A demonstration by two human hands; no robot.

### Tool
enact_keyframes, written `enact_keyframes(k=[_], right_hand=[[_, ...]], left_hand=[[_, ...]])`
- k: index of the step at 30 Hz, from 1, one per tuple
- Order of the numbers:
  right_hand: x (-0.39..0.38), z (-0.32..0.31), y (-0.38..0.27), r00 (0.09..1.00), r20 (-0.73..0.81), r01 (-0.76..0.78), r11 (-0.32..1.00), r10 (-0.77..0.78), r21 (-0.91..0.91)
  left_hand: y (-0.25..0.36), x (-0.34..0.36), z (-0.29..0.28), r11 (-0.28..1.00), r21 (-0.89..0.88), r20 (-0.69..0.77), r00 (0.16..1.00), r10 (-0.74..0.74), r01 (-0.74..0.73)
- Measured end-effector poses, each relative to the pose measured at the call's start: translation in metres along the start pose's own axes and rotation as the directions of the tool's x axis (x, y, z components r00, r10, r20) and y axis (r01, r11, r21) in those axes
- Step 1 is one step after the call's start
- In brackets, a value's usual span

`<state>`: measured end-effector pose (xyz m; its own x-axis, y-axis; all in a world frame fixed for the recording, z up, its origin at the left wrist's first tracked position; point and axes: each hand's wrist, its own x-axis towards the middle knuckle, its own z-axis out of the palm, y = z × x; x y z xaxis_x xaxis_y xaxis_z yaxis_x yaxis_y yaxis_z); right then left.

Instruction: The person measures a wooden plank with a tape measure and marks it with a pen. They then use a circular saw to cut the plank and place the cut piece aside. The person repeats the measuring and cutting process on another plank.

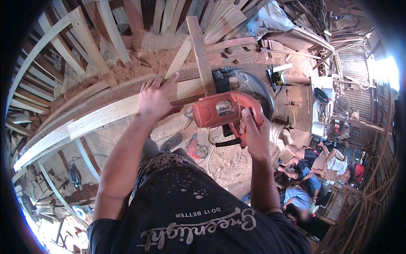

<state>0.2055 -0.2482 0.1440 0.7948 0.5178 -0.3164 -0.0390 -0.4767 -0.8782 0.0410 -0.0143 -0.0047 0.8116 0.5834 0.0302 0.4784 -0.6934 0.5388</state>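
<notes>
My right hand (255,129) is wrapped round the rear handle of a red circular saw (213,111). The saw's round guard (259,91) and dark base are on its far side, beside the end of a pale wooden board (105,116). That long board runs from the far left toward the middle. On it rests my left hand (155,99), fingers spread, with nothing gripped. A narrow wooden strip (198,53) crosses the board just left of the saw base. The saw hides the blade and where it meets the wood.
Upright planks (99,48) and sawdust (148,59) lie beyond the board. Another red power tool (195,149) and a loose cable (230,180) lie on the floor near my feet. A yellow-and-black tool (279,78) is right of the saw. Several people sit at the right.
</notes>
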Motion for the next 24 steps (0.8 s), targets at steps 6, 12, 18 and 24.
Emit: enact_keyframes(k=[6, 12, 18, 24], right_hand=[[0.004, -0.001, -0.004, 0.999, 0.031, -0.009, 0.999, 0.011, -0.035], [0.011, 0.003, 0.002, 0.999, 0.034, 0.001, 0.998, -0.003, 0.059], [0.014, 0.003, 0.002, 0.999, 0.037, 0.013, 0.998, -0.016, 0.062], [0.014, 0.000, 0.007, 0.999, 0.019, 0.040, 0.999, -0.040, -0.020]], left_hand=[[-0.002, 0.000, 0.001, 1.000, 0.023, 0.004, 1.000, -0.003, 0.003], [-0.001, 0.000, -0.001, 0.999, -0.033, 0.029, 1.000, -0.012, 0.013], [0.001, -0.001, -0.004, 0.999, -0.033, 0.046, 0.999, -0.024, 0.025], [-0.004, 0.000, 0.004, 1.000, 0.028, 0.005, 1.000, -0.013, 0.013]])
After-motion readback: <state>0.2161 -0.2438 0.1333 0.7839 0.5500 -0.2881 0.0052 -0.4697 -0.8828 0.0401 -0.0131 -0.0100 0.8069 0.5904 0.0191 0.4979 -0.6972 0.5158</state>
